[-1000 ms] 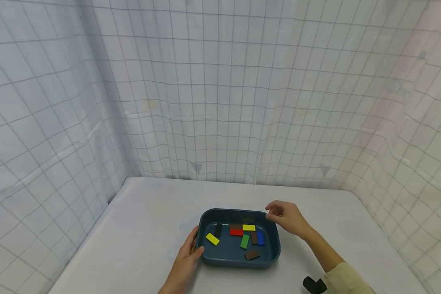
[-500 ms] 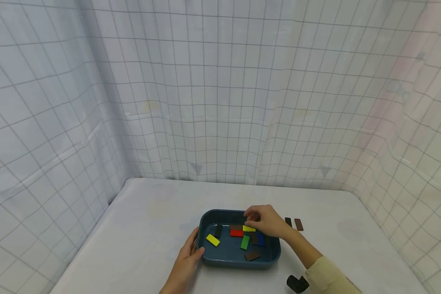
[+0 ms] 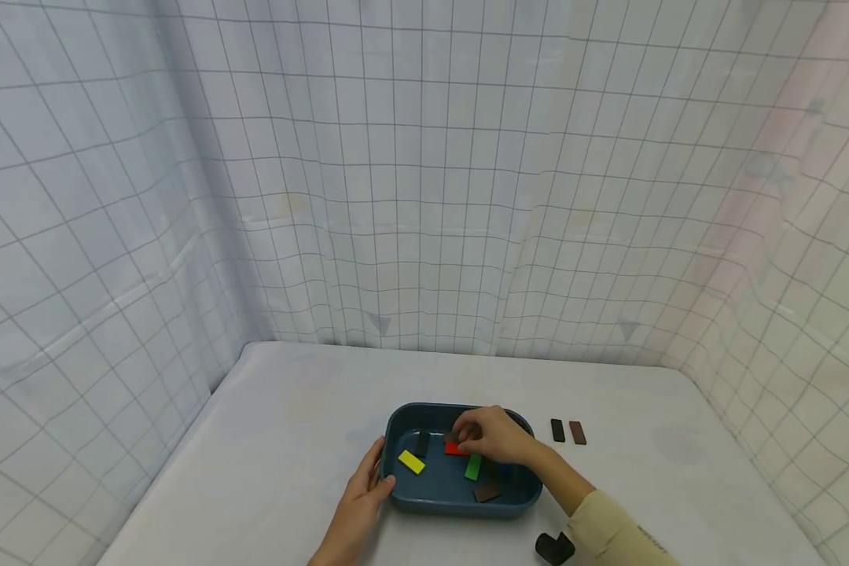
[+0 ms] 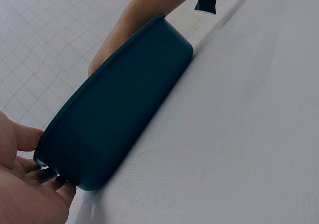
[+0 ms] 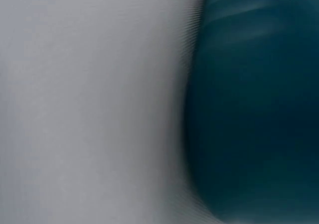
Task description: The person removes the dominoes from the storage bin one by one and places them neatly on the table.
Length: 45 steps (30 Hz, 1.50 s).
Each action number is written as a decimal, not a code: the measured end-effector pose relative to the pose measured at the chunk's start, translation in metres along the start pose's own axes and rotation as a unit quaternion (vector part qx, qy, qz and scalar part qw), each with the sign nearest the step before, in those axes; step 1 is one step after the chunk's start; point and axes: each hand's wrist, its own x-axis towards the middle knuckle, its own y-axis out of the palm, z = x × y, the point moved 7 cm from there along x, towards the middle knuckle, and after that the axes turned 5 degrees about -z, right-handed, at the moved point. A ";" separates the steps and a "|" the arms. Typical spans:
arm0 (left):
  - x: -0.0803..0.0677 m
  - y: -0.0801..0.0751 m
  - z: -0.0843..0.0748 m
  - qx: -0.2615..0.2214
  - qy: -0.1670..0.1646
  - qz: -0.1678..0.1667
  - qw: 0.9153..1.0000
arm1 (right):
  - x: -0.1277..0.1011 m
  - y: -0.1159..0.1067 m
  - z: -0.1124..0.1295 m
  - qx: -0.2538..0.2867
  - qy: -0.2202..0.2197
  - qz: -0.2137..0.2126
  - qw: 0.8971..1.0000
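Observation:
A dark teal tray (image 3: 405, 500) sits on the white table and holds several coloured blocks. My left hand (image 3: 380, 465) grips the tray's left end; in the left wrist view its thumb (image 4: 27, 137) lies on the rim and its fingers curl under the tray (image 4: 124, 109). My right hand (image 3: 461, 433) reaches into the tray, fingers curled down just behind the red block (image 3: 455, 450). Whether it pinches a block is hidden. A yellow block (image 3: 411, 461), a green block (image 3: 473, 467), a black block (image 3: 421, 442) and a brown block (image 3: 486, 493) lie loose inside.
A black block (image 3: 557, 430) and a brown block (image 3: 577, 432) lie side by side on the table to the right of the tray. Gridded white curtains close in the table on three sides. The right wrist view is a blur of tray wall (image 5: 249, 109) and table (image 5: 89, 104).
My right hand has left the spot right of the tray, uncovering two blocks there, and moved left into the tray, now covering the second yellow block. My left hand has stayed on the tray.

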 end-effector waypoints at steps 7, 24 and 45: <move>0.000 0.000 -0.001 0.004 -0.006 -0.006 1.000 | 0.002 0.008 -0.004 -0.017 -0.004 0.006 1.000; -0.004 0.000 -0.002 0.014 -0.008 -0.010 1.000 | 0.003 0.015 0.001 -0.047 -0.019 0.018 0.999; -0.002 0.001 0.000 0.013 -0.013 -0.008 1.000 | 0.001 0.021 0.004 -0.036 -0.050 0.077 0.995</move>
